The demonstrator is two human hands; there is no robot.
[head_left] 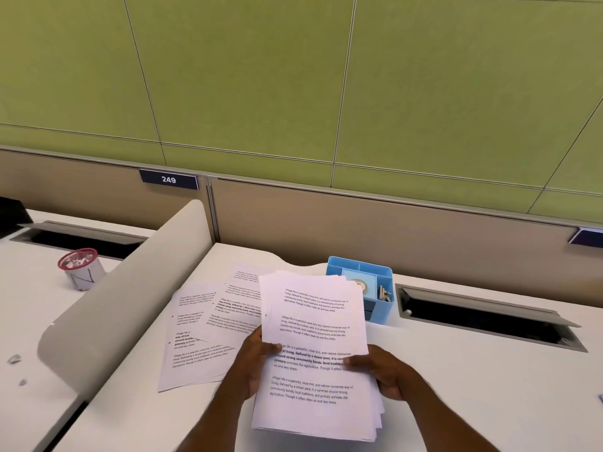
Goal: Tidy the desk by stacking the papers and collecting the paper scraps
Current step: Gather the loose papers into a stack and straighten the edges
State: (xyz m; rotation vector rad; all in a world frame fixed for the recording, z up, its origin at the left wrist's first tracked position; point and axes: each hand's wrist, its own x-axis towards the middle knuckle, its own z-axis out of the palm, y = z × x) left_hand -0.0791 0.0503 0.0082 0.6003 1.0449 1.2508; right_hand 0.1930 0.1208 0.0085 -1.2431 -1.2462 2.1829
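Stack of printed sheets (313,324) is held over the near bench (489,386), centre. Left hand (257,360) grips its 9 o'clock edge and right hand (390,375) its 3 o'clock edge. The fingers (355,359) of both are clamped on the paper, thumbs on top. Stack edges are ragged and fan out at 5 o'clock.

Loose sheets (202,337) lie overlapped at 10 o'clock of the stack. Blue desk organiser (380,272) sits just beyond, at 1 o'clock.

Risks:
- Uneven sheets may slide out, or crease if tapped square too hard.
- The far edge may knock the organiser.
- Paper scraps (14,358) at 9 o'clock, past the divider (130,288), are easily missed.
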